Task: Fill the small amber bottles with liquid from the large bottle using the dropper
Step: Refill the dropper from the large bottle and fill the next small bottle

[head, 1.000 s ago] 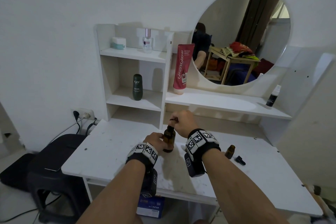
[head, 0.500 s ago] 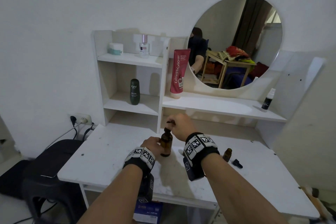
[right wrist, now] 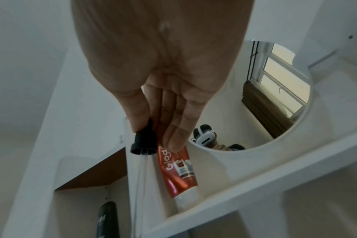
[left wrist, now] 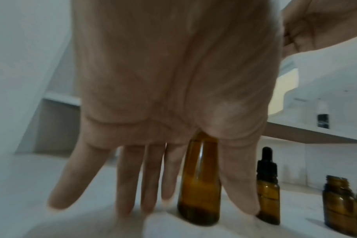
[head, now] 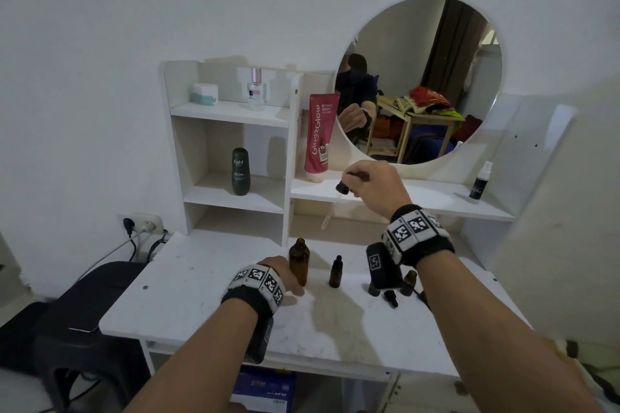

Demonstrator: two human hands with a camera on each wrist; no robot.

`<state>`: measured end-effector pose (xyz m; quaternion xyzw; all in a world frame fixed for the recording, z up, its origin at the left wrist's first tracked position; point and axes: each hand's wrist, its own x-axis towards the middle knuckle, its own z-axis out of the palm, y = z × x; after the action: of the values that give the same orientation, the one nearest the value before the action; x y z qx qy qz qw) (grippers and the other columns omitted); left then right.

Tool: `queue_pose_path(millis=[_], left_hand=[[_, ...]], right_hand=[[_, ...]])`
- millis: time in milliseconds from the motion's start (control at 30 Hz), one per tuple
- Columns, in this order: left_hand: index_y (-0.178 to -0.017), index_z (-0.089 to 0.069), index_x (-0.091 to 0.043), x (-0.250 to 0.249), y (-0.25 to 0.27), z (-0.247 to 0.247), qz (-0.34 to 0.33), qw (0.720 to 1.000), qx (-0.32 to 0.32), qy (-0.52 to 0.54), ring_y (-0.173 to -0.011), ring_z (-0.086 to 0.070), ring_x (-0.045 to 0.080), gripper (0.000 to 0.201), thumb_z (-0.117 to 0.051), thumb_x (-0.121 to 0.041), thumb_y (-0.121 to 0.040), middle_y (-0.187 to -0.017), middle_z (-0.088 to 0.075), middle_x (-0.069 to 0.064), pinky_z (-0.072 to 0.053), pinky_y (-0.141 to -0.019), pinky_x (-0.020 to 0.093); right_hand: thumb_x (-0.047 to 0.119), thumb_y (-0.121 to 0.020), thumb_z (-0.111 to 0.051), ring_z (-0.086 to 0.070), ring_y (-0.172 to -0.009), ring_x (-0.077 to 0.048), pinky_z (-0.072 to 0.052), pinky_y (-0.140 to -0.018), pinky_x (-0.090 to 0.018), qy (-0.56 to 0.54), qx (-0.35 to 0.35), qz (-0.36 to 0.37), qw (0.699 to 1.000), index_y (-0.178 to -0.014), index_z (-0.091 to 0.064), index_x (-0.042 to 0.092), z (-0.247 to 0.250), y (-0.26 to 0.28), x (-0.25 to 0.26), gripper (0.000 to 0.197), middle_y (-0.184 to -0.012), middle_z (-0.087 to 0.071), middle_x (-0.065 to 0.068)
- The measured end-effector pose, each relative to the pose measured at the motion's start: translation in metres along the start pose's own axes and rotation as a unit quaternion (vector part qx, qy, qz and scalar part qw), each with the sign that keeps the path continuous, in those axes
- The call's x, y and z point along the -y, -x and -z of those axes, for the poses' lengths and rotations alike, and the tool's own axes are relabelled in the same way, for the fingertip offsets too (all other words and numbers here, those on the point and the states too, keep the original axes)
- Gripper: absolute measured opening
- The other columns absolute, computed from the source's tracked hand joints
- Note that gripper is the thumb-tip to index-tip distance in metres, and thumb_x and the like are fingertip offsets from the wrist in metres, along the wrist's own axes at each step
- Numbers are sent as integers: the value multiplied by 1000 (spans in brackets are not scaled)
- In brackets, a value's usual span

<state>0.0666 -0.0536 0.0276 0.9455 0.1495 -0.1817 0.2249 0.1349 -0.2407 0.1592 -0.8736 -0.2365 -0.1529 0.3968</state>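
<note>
My right hand (head: 375,183) pinches dropper (right wrist: 144,141) by its bulb, glass tube hanging free above big bottle (head: 299,261). My left hand (left wrist: 173,96), fingers straight, braces that bottle against tipping. Open small bottles (left wrist: 339,204) wait right of brace (fill likely next).

We see the large amber bottle (head: 299,261) upright and uncapped on the table. The dropper (head: 336,199) hangs tilted above it. Right of it stand small amber bottles (head: 336,271).
</note>
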Motion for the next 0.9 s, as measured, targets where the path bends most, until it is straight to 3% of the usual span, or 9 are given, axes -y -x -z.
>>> queue_pose_path(millis=[100, 200, 233, 300, 400, 600, 733, 900], left_hand=[[-119, -62, -5, -19, 19, 2, -12, 998, 52, -42, -104, -65, 24, 52, -74, -39, -82, -113, -69, 8, -51, -90, 32], [-92, -67, -9, -52, 35, -9, -61, 992, 101, -44, -82, -67, 19, 36, -70, -44, -85, -86, -72, 2, -55, -89, 35], [-87, -66, -11, -65, 40, -13, -92, 990, 101, -42, -80, -67, 17, 36, -68, -47, -84, -85, -72, 1, -55, -88, 35], [-95, -67, -12, -91, 44, -22, -152, 986, 64, -31, -94, -67, 20, 40, -67, -50, -83, -102, -71, 3, -53, -89, 35], [-124, -56, -10, -117, 39, -41, -190, 981, -11, 26, -115, -56, 25, 57, -70, -44, -82, -127, -59, 7, -47, -95, 36], [-132, -52, -10, -124, 14, -80, -144, 984, -59, 82, -124, -50, 23, 69, -70, -50, -79, -133, -55, 5, -28, -113, 32], [-126, -59, -12, -126, 5, -86, -123, 983, -69, 115, -121, -54, 20, 57, -73, -43, -80, -128, -61, 2, -32, -102, 23], [-111, -67, -14, -130, -5, -88, -116, 982, -75, 126, -111, -60, 20, 31, -68, -29, -84, -115, -67, 3, -37, -91, 21]], right_hand=[[20, -85, -66, -65, -78, -23, -56, -81, -44, 10, -12, -24, 1000, -83, -72, 21, 21, 8, -20, 7, -80, -69, -2], [19, -86, -65, -65, -78, -23, -56, -80, -41, 19, -21, -58, 998, -82, -72, 19, 37, 23, -41, 8, -78, -68, -2], [18, -86, -65, -65, -77, -22, -56, -79, -38, 24, -21, -69, 997, -81, -71, 20, 42, 28, -47, 8, -76, -68, -1], [18, -86, -64, -65, -77, -21, -54, -76, -33, 39, -21, -81, 996, -79, -71, 21, 49, 36, -56, 10, -74, -68, 1], [20, -86, -65, -65, -78, -21, -51, -74, -29, 63, -27, -88, 994, -81, -71, 21, 58, 45, -70, 9, -77, -69, -1], [20, -87, -65, -63, -77, -17, -45, -68, -24, 94, -5, -77, 993, -85, -73, 17, 72, 61, -85, 9, -81, -68, 0], [20, -88, -64, -63, -78, -17, -46, -67, -23, 87, -3, -90, 992, -85, -72, 20, 65, 65, -90, 9, -81, -67, 1], [24, -89, -63, -62, -82, -15, -42, -62, -19, 89, 10, -104, 990, -91, -73, 18, 53, 62, -93, 12, -87, -68, 1]])
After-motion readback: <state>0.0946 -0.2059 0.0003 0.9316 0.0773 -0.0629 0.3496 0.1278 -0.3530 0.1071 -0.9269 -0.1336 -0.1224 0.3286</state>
